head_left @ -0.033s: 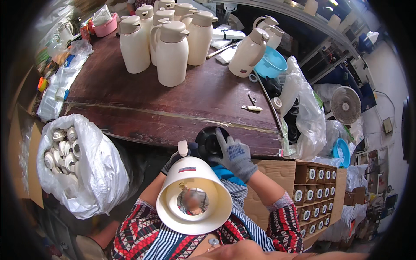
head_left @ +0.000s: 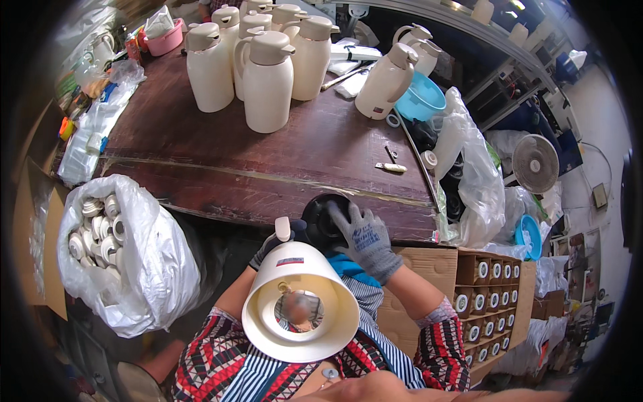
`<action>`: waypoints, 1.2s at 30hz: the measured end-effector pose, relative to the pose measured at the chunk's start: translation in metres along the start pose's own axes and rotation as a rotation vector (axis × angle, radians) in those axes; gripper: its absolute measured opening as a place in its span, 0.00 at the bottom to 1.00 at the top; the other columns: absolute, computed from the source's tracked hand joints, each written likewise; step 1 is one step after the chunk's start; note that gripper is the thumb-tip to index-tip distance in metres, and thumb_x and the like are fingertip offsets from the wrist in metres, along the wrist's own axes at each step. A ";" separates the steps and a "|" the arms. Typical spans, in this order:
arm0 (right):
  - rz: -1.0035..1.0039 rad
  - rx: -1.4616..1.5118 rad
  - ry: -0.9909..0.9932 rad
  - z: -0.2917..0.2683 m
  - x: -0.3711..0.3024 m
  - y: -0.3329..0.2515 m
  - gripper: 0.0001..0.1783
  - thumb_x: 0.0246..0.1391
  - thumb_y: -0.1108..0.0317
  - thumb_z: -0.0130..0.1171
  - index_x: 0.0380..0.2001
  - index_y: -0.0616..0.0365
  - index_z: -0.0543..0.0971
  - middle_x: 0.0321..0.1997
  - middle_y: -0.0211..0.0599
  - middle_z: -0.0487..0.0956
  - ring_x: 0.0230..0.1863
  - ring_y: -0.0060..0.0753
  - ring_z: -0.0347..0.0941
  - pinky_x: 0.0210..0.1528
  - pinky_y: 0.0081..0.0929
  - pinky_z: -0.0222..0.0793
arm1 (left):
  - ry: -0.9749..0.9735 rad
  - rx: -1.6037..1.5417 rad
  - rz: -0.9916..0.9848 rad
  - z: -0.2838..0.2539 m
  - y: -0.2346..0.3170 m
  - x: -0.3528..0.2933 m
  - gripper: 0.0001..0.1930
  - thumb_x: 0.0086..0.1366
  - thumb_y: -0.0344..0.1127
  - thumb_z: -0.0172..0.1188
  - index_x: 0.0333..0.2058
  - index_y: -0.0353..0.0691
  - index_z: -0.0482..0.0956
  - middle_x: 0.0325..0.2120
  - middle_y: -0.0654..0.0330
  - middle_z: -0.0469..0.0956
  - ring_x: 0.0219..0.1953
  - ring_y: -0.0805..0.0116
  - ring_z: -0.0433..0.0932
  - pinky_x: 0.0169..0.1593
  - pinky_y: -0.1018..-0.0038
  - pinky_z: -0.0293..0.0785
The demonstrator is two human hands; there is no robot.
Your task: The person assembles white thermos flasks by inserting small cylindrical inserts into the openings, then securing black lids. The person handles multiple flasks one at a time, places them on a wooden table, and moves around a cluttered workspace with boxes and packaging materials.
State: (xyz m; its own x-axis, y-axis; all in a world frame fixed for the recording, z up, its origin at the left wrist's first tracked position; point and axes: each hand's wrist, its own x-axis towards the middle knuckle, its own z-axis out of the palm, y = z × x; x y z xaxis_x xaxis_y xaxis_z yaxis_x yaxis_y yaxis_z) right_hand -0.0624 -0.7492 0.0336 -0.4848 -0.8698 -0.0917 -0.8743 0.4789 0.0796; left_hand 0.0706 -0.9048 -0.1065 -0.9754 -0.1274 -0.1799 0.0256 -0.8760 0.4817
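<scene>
A cream jug body (head_left: 295, 264) lies tilted in front of my chest, its wide round end facing up toward me and a shiny mirror-like surface inside. My left hand (head_left: 266, 246), in a dark glove, closes around the jug by its handle (head_left: 282, 229); the jug hides part of the fingers. Beyond the jug, at the table edge, is a black round dish-like piece (head_left: 320, 224). My right hand (head_left: 367, 241), in a grey glove, spreads its fingers over that piece's right side; whether they touch it I cannot tell.
Several finished-looking cream jugs (head_left: 268, 87) stand on the dark table (head_left: 201, 154), with another jug (head_left: 385, 84) beside a blue basin (head_left: 420, 97). A small cutter (head_left: 390, 167) lies at right. A white bag (head_left: 157, 261) of round parts stands left; a divided carton (head_left: 469, 301) stands right.
My right hand's fingers have shifted slightly and spread over the black piece, with some blur. The left hand and jug hold still.
</scene>
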 end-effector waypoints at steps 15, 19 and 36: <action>-0.021 -0.007 0.015 0.033 0.009 -0.002 0.47 0.51 0.44 0.70 0.68 0.56 0.65 0.51 0.48 0.79 0.40 0.46 0.83 0.39 0.41 0.80 | 0.012 0.012 0.035 0.000 0.014 0.018 0.26 0.79 0.52 0.48 0.59 0.34 0.73 0.54 0.52 0.80 0.54 0.61 0.80 0.61 0.61 0.76; 0.123 0.220 0.086 0.024 0.004 0.002 0.42 0.49 0.47 0.73 0.63 0.57 0.72 0.47 0.48 0.80 0.41 0.48 0.82 0.42 0.42 0.80 | 0.007 0.000 0.029 -0.005 0.011 0.015 0.25 0.79 0.52 0.48 0.58 0.34 0.73 0.53 0.52 0.80 0.54 0.61 0.80 0.60 0.61 0.76; 0.010 0.138 0.246 0.116 -0.031 0.097 0.51 0.40 0.39 0.75 0.66 0.48 0.71 0.72 0.50 0.66 0.72 0.60 0.59 0.71 0.60 0.54 | 0.009 -0.059 -0.009 -0.054 0.016 -0.041 0.25 0.80 0.51 0.47 0.58 0.34 0.74 0.52 0.53 0.81 0.52 0.62 0.81 0.59 0.62 0.77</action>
State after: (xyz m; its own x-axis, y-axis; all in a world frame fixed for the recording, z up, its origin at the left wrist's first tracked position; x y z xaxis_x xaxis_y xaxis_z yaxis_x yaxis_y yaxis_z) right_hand -0.1352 -0.6614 -0.0713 -0.4878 -0.8594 0.1530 -0.8726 0.4849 -0.0586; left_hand 0.1224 -0.9388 -0.1377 -0.9736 -0.1236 -0.1922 0.0300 -0.9029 0.4288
